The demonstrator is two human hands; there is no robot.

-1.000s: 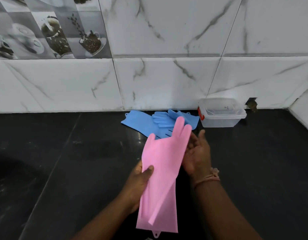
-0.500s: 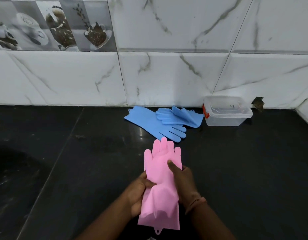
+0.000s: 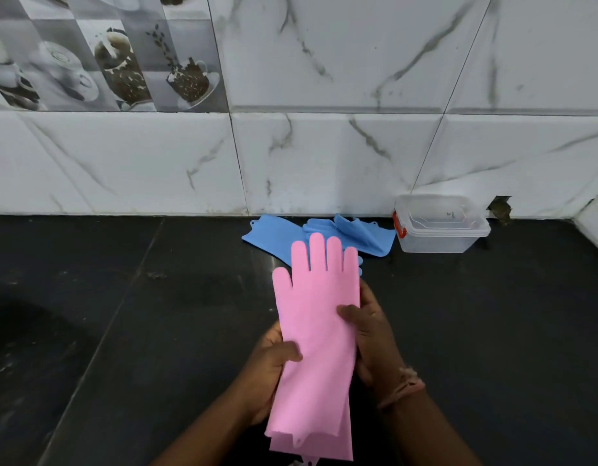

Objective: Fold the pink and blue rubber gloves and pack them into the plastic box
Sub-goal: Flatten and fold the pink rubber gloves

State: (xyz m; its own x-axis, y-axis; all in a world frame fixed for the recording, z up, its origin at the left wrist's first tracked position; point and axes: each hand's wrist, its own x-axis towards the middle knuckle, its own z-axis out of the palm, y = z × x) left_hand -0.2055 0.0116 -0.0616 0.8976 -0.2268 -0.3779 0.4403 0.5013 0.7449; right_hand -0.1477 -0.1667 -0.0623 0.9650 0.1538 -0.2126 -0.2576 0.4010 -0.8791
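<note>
I hold the pink rubber gloves [image 3: 319, 327] stacked flat, fingers pointing away from me, above the black counter. My left hand [image 3: 274, 371] grips their left edge with the thumb on top. My right hand [image 3: 371, 334] grips the right edge, thumb pressed on the palm area. Two blue rubber gloves [image 3: 354, 235] lie flat on the counter by the wall, partly hidden behind the pink fingertips. The clear plastic box [image 3: 438, 227] with an orange latch stands to their right against the wall, with its lid on.
The black stone counter [image 3: 156, 314] stretches left and right. White marble wall tiles [image 3: 324, 156] close the back, and a side wall rises at the far right. A small hole [image 3: 499, 208] shows in the wall beside the box.
The pink gloves went from loosely draped and bunched to lifted and spread flat, fingers straightened. My right thumb moved onto the glove's palm. The camera view shifted slightly.
</note>
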